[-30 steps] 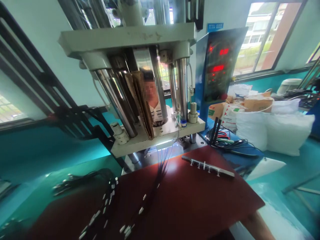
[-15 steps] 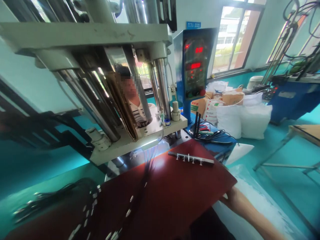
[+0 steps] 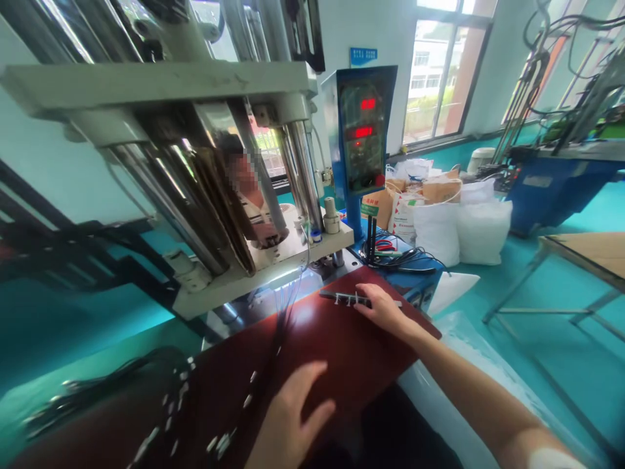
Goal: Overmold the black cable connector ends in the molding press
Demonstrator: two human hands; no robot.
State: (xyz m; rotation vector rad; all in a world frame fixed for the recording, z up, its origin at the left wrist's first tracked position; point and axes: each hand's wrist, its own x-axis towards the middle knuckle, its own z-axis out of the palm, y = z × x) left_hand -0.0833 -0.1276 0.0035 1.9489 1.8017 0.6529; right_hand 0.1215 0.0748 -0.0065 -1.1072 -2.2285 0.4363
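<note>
My right hand [image 3: 383,311] is over a dark narrow bar [image 3: 329,294] near the far right edge of the red-brown table [image 3: 336,352]. Its thumb and fingers are apart on either side of the bar; whether they touch it is unclear. Small white T-shaped pieces [image 3: 347,299] stick out along the bar's near side. Lower in the view, my left hand [image 3: 295,417] hovers open above the table's near part, with nothing in it. To its left lie dark cables with metal connectors [image 3: 249,398], which run back toward the press.
A large press [image 3: 263,273] with metal columns stands behind the table, and a person [image 3: 249,189] is behind it. A blue control box [image 3: 366,130] shows red digits. Coiled black cables [image 3: 405,257] lie on a blue surface. White sacks [image 3: 437,231] and a wooden-topped stand [image 3: 590,251] are at right.
My right hand has moved from the table's right edge onto the bar area. The left hand has come into view from below. The camera view has shifted slightly; the bar appears unmoved.
</note>
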